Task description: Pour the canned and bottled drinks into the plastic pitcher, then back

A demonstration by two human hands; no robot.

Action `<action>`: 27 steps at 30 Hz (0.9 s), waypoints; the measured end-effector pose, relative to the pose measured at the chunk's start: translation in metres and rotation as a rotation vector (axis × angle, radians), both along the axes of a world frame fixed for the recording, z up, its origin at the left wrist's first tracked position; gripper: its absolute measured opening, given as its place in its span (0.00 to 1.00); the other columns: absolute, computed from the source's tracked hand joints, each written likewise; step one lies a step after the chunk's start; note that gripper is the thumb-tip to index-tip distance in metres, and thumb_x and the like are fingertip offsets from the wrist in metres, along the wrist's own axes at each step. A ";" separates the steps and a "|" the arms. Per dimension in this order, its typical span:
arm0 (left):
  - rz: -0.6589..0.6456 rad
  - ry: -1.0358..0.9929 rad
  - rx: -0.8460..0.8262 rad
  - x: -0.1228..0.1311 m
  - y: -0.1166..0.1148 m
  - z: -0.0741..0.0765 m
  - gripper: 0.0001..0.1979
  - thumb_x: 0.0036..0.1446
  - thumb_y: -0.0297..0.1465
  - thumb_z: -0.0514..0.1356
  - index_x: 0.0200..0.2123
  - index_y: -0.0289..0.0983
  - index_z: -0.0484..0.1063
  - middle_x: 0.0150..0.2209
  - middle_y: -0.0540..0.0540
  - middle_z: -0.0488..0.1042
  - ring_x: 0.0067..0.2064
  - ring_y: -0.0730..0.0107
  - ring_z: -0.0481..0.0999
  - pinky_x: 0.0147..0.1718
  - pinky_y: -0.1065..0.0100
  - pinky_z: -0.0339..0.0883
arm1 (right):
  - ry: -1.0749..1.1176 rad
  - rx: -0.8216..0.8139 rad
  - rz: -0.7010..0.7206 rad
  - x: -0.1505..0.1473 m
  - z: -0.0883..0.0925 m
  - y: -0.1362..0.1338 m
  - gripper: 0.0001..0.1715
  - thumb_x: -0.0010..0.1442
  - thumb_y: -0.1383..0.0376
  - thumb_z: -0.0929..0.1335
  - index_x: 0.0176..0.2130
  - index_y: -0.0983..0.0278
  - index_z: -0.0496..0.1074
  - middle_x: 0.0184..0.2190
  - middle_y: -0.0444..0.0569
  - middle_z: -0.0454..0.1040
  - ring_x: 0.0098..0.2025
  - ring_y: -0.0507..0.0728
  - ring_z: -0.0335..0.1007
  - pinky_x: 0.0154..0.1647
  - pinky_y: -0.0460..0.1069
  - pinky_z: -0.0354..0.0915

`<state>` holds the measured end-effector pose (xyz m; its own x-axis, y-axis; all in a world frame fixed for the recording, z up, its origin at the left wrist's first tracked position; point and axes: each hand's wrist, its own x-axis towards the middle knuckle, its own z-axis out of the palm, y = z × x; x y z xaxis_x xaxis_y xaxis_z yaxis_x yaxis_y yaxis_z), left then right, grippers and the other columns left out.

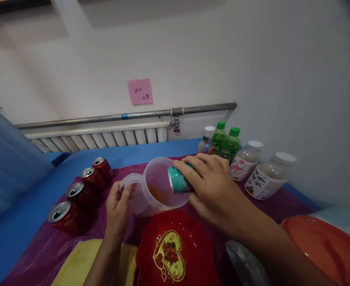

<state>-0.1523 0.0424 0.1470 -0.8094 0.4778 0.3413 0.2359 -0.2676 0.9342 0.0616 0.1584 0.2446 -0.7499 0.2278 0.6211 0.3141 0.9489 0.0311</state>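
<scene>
A translucent plastic measuring jug with some brown liquid in its bottom leans toward me. My left hand is closed around its handle. Over the jug's mouth, my right hand grips a green can tipped on its side, its end inside the rim. I cannot see liquid running from the can. Just below the jug lies a red scalloped plate with a gold heart design and a small brownish piece on it.
Several opened red cans stand in a row at left. At right are green-capped bottles and white-capped jars. A yellow cloth lies in front, an orange basin at right. Purple plastic sheeting covers the blue table. Behind runs a radiator.
</scene>
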 end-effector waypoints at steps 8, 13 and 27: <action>0.024 -0.060 0.050 0.000 0.002 0.001 0.16 0.51 0.44 0.66 0.28 0.38 0.69 0.27 0.55 0.67 0.28 0.78 0.62 0.29 0.77 0.60 | 0.121 -0.154 0.113 0.000 0.000 0.007 0.28 0.54 0.69 0.69 0.55 0.65 0.66 0.51 0.57 0.71 0.54 0.66 0.64 0.55 0.62 0.60; 0.010 -0.021 0.020 -0.001 0.001 0.000 0.16 0.52 0.45 0.65 0.29 0.38 0.69 0.26 0.55 0.67 0.28 0.78 0.63 0.29 0.77 0.60 | 0.142 -0.278 0.177 -0.001 -0.001 0.008 0.30 0.57 0.67 0.70 0.57 0.64 0.63 0.52 0.56 0.70 0.53 0.62 0.67 0.54 0.58 0.66; 0.003 -0.037 0.041 -0.002 0.000 -0.001 0.15 0.53 0.43 0.65 0.29 0.39 0.68 0.26 0.55 0.66 0.28 0.78 0.62 0.29 0.76 0.59 | 0.145 -0.091 0.232 0.001 -0.001 0.012 0.27 0.52 0.79 0.64 0.51 0.66 0.66 0.58 0.63 0.61 0.61 0.68 0.57 0.60 0.68 0.57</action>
